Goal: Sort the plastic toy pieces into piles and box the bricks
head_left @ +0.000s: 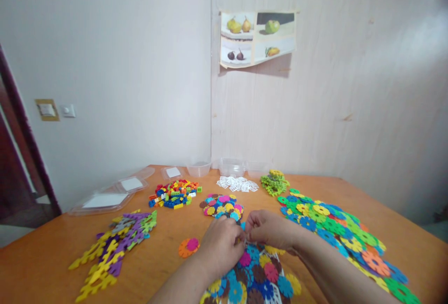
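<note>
Both hands meet over a patch of joined flower-shaped plastic discs [259, 273] in blue, brown, yellow and pink, linked with white pieces. My left hand [222, 243] is closed, its fingertips at the far edge of the patch. My right hand [268, 230] pinches close beside it, and something small and whitish shows between the two hands. What each hand grips is mostly hidden by the fingers. Just beyond them lies a pile of small flower discs [224, 205]. An orange disc [185, 248] with a pink one on it rests left of my left hand.
Larger flower discs [329, 222] spread along the right. Yellow and purple notched strips [119, 248] lie left. Behind are building bricks [175, 193], white square pieces [238, 183], a green-yellow stack [275, 182], clear tubs [232, 167] and lids [105, 200].
</note>
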A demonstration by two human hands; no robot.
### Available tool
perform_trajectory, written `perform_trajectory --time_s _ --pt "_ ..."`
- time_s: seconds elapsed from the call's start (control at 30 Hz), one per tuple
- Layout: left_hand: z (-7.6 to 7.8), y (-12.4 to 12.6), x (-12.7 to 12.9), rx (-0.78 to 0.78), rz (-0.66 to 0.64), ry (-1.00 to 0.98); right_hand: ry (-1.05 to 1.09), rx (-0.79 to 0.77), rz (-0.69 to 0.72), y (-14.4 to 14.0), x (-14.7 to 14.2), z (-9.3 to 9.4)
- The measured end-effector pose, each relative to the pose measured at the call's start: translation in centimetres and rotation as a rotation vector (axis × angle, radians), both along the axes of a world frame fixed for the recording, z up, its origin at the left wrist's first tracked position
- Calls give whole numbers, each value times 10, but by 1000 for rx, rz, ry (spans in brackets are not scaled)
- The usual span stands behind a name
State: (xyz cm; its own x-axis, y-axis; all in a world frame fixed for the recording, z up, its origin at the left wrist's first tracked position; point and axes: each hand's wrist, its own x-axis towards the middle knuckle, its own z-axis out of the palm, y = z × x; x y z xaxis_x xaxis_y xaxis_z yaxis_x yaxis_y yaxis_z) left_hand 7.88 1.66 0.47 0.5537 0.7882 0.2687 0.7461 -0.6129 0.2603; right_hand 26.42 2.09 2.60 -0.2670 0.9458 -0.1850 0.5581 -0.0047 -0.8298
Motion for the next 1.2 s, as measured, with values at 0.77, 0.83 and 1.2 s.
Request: perform_trajectory --time_s 0.77,0.83,1.2 --pt "11 35 -41 -29 297 -508 278 4 -314 56 0 4" --pt "7 40 -44 -28 322 -528 329 -1 -374 72 -4 12" --pt "-2 55 -52 -93 360 -607 399 20 -442 85 3 20"
